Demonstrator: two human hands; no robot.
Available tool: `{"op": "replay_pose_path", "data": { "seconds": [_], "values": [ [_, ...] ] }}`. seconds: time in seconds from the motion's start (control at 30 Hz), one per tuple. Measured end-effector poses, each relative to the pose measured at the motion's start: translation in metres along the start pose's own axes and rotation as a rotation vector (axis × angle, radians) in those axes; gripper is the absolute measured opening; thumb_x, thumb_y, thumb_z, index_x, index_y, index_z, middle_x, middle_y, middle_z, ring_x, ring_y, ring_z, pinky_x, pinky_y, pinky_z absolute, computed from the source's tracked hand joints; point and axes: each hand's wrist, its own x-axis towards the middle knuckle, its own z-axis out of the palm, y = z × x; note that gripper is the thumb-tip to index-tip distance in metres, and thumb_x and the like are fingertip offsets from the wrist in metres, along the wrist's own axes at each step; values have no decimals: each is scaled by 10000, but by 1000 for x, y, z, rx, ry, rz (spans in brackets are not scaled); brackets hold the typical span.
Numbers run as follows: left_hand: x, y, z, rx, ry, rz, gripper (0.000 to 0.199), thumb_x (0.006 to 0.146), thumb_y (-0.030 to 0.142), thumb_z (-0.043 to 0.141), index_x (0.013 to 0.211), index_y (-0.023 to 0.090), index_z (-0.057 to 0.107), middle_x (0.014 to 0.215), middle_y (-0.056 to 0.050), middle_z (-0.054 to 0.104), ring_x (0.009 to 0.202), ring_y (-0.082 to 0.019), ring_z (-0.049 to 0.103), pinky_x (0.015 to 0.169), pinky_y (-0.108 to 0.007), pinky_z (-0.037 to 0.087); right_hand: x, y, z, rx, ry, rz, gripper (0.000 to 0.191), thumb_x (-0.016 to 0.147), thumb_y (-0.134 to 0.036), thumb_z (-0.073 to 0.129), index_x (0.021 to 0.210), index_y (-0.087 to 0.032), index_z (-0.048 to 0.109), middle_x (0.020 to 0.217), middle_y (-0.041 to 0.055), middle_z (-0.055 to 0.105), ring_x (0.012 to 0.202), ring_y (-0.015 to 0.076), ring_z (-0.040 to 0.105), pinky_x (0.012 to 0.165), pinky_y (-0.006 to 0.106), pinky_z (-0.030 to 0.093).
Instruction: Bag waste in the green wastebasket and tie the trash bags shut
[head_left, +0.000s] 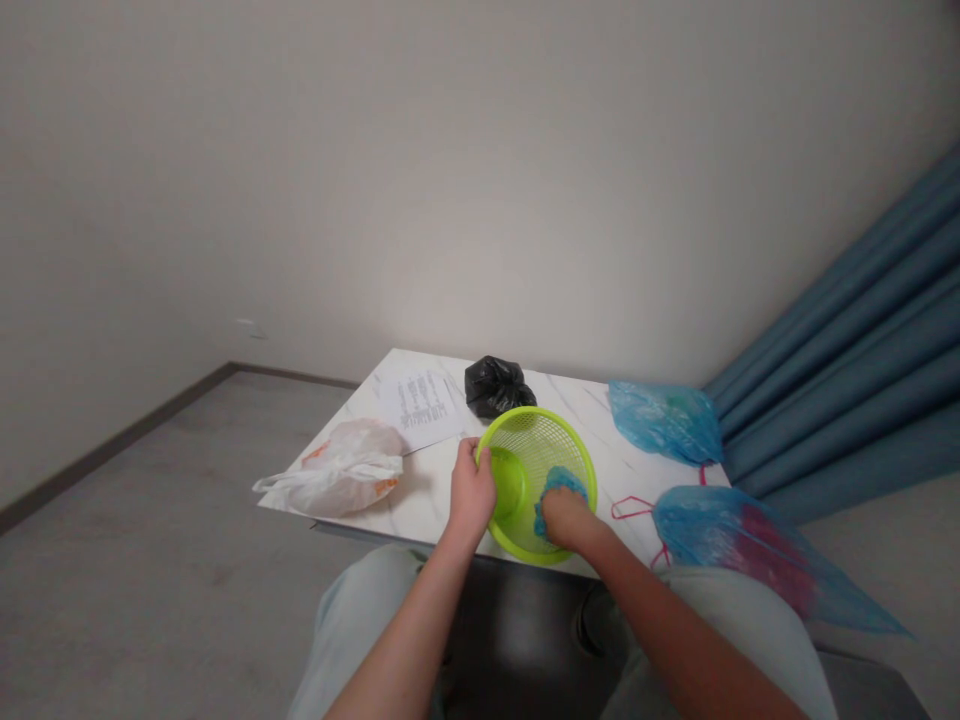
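Observation:
A lime-green mesh basket [579, 435] is tilted at the front of the table, its open mouth facing me. My left hand [472, 492] grips its left rim, thumb on the inside. Inside the basket, my right hand [564, 518] is closed on a blue cloth [564, 478], which bunches out around the fingers against the mesh wall. Most of the right fingers are hidden by the back of the hand and the cloth.
On the marble-patterned table [427, 500] lie a knotted white bag [349, 470], a printed sheet [424, 410], a black bag [496, 386] and a blue bag [664, 420]. Another blue bag [750, 550] with pink drawstrings overhangs the right edge, near a blue curtain [847, 370].

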Motion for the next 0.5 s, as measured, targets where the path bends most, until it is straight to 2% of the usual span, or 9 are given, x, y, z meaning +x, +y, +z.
{"op": "replay_pose_path", "data": {
  "seconds": [0.1,0.2,0.33,0.43,0.5],
  "values": [
    [-2,-1,4,-54,-18,-13,111,915,292,468,951,203,523,918,-49,641,874,-221,616,790,-339,468,2,-1,-15,-241,100,113,290,826,-66,510,1000,-74,741,1143,236,652,1152,332,559,933,427,433],
    [-8,1,9,-134,-72,-38,123,909,310,487,959,204,525,891,-42,644,839,-211,624,747,-322,477,8,-1,-30,-244,200,266,353,892,-72,406,1041,-90,726,1191,222,607,1182,322,522,887,383,434],
    [-18,9,15,-219,-141,-76,132,899,332,506,944,208,517,859,-27,646,757,-182,613,683,-288,470,20,10,-37,-111,374,366,341,879,-65,416,1096,-117,674,1160,190,582,1067,273,559,837,315,416],
    [-27,14,19,-285,-185,-81,146,886,345,526,916,203,515,823,-12,635,710,-160,589,654,-266,460,29,16,-35,78,529,387,334,835,-56,434,1100,-127,625,1106,155,580,959,234,580,854,296,412],
    [-32,17,21,-325,-204,-82,156,879,353,538,902,200,514,770,5,611,684,-149,570,632,-251,449,34,14,-32,243,622,409,323,822,-78,434,1097,-136,593,1108,147,570,971,234,579,880,295,419]
  ]
}}
